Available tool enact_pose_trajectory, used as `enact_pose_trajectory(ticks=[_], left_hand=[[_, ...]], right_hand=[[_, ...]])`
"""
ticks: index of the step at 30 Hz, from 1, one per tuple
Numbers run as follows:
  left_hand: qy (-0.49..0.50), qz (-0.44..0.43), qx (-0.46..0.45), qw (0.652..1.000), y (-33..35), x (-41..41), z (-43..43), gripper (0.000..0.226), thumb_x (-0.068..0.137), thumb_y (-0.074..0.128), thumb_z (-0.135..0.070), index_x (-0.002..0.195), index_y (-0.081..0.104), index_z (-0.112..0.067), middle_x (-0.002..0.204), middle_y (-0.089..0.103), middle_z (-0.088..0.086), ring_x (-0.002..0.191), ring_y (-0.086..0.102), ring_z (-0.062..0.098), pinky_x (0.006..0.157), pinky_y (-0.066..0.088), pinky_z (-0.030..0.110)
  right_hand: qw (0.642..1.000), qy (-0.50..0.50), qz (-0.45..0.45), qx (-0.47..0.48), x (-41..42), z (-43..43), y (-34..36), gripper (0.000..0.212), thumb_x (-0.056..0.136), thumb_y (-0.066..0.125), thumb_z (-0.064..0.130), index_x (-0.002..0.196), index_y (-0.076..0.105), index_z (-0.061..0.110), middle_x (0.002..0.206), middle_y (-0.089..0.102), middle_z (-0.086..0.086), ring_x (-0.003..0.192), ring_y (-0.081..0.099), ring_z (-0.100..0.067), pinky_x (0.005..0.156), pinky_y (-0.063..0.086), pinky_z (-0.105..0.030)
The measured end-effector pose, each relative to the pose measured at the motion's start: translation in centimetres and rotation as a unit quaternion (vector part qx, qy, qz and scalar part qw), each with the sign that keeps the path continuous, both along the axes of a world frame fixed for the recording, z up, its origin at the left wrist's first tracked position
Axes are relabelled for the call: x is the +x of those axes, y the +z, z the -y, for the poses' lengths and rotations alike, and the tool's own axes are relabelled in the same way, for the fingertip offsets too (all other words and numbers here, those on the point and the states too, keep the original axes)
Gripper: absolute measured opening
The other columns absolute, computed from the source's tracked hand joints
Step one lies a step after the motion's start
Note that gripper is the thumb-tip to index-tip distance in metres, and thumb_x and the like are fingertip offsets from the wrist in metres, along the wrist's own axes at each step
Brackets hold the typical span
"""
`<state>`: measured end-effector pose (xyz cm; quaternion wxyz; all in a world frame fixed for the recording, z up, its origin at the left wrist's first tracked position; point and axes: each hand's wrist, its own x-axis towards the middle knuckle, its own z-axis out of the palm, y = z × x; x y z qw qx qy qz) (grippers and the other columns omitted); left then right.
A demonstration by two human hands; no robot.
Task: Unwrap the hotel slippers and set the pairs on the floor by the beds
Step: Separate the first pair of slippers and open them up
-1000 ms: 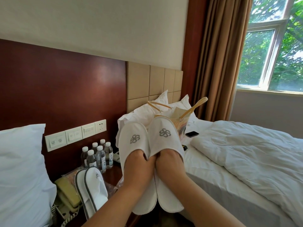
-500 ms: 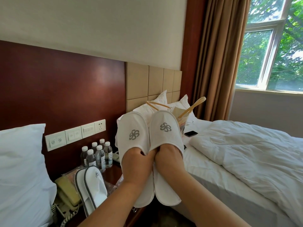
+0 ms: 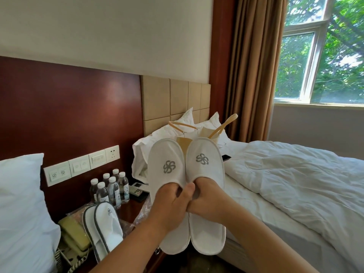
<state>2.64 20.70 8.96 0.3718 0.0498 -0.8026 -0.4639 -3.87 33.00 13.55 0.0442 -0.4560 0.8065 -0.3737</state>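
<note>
Two white hotel slippers with grey pinwheel logos are held side by side in front of me, toes up. My left hand (image 3: 169,205) grips the left slipper (image 3: 166,164) with fingers tucked into its opening. My right hand (image 3: 206,198) grips the right slipper (image 3: 204,160) the same way. The two hands touch each other. A second pair of white slippers with grey trim (image 3: 103,223) lies stacked on the nightstand (image 3: 128,217) over crumpled clear wrapping (image 3: 75,212).
On the nightstand stand several water bottles (image 3: 110,189), a beige phone (image 3: 73,239) and a remote (image 3: 136,191). A bed with a rumpled white duvet (image 3: 295,186) fills the right, with a tote bag (image 3: 202,133) and a phone (image 3: 226,157) by its pillows. A pillow (image 3: 21,213) sits at left.
Both hands have lifted the pair of slippers slightly higher, and the view has shifted a little. The slippers on the nightstand have not moved.
</note>
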Motion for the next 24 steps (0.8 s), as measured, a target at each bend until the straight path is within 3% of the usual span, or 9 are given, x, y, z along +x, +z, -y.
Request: enact_pose_trajectory(ticks=[4,8,11,13,15,17,19,21,24], left_hand=[[-0.064,0.044,-0.019,0.997,0.2,-0.4,-1.7,0.033,0.088,0.037,-0.064,0.079,0.066,-0.05,0.067,0.061,-0.032,0.067,0.056,-0.012,0.065,0.038,0.002],[-0.131,0.092,-0.012,0.987,0.4,-1.1,-3.9,0.044,0.083,0.038,-0.079,0.081,0.066,-0.046,0.089,0.068,-0.029,0.09,0.061,-0.01,0.077,0.04,0.003],[-0.177,0.155,0.013,0.972,0.9,-1.7,-5.7,0.051,0.08,0.044,-0.077,0.097,0.067,-0.036,0.105,0.069,-0.02,0.103,0.06,-0.008,0.089,0.046,0.014],[-0.222,0.188,0.052,0.955,1.6,-1.9,-6.7,0.045,0.085,0.05,-0.061,0.108,0.07,-0.028,0.113,0.072,-0.009,0.108,0.064,0.002,0.094,0.051,0.025],[-0.269,0.196,0.099,0.938,2.2,-1.9,-7.2,0.039,0.091,0.055,-0.05,0.114,0.071,-0.023,0.116,0.073,-0.006,0.108,0.066,0.007,0.088,0.054,0.022],[-0.308,0.182,0.167,0.919,3.0,-2.1,-7.5,0.043,0.091,0.059,-0.044,0.119,0.07,-0.013,0.119,0.073,0.002,0.112,0.067,0.015,0.089,0.054,0.023],[-0.269,0.153,0.202,0.929,3.9,-2.7,-7.6,0.045,0.08,0.068,-0.047,0.107,0.076,-0.013,0.111,0.075,0.01,0.104,0.071,0.025,0.086,0.058,0.033],[-0.15,0.092,0.187,0.966,4.6,-4.0,-7.2,0.024,0.079,0.072,-0.045,0.09,0.081,-0.025,0.096,0.078,0.008,0.086,0.074,0.027,0.072,0.059,0.037],[0.018,0.036,0.122,0.992,4.7,-6.4,-6.3,0.019,0.09,0.064,-0.046,0.099,0.074,-0.032,0.088,0.073,-0.005,0.084,0.069,0.02,0.076,0.056,0.037]], right_hand=[[0.998,-0.05,-0.035,0.034,-0.6,-1.5,-1.2,0.038,0.071,0.079,0.038,0.1,0.064,0.019,0.089,0.066,0.004,0.085,0.064,-0.012,0.078,0.055,-0.029],[0.978,-0.188,-0.093,-0.01,-1.4,-2.8,-2.9,0.018,0.088,0.061,0.037,0.089,0.055,0.019,0.081,0.057,0.004,0.082,0.062,-0.019,0.074,0.051,-0.03],[0.968,-0.224,-0.115,0.008,-2.6,-4.1,-3.1,0.014,0.09,0.058,0.031,0.095,0.06,0.018,0.092,0.062,-0.001,0.096,0.064,-0.025,0.081,0.048,-0.03],[0.967,-0.234,-0.101,0.01,-3.6,-5.5,-2.8,0.016,0.087,0.06,0.029,0.074,0.053,0.023,0.076,0.055,0.008,0.082,0.061,-0.021,0.071,0.04,-0.026],[0.965,-0.243,-0.099,0.005,-4.5,-6.9,-2.4,0.031,0.079,0.064,0.022,0.059,0.04,0.026,0.062,0.044,0.012,0.065,0.051,-0.016,0.063,0.035,-0.026],[0.958,-0.269,-0.098,-0.001,-5.6,-8.7,-2.1,0.032,0.073,0.063,0.011,0.054,0.039,0.022,0.06,0.045,0.01,0.063,0.049,-0.018,0.061,0.034,-0.025],[0.953,-0.292,-0.077,-0.013,-6.6,-10.5,-1.7,0.029,0.072,0.058,0.003,0.053,0.044,0.021,0.064,0.052,0.006,0.069,0.054,-0.022,0.064,0.039,-0.026],[0.954,-0.292,-0.072,-0.014,-7.5,-12.3,-1.5,0.025,0.074,0.056,0.0,0.057,0.055,0.018,0.068,0.059,0.003,0.071,0.057,-0.022,0.066,0.045,-0.027],[0.956,-0.276,-0.093,-0.026,-7.9,-13.8,-1.6,0.021,0.07,0.054,-0.004,0.063,0.066,0.011,0.066,0.06,0.004,0.069,0.059,-0.02,0.065,0.048,-0.027]])
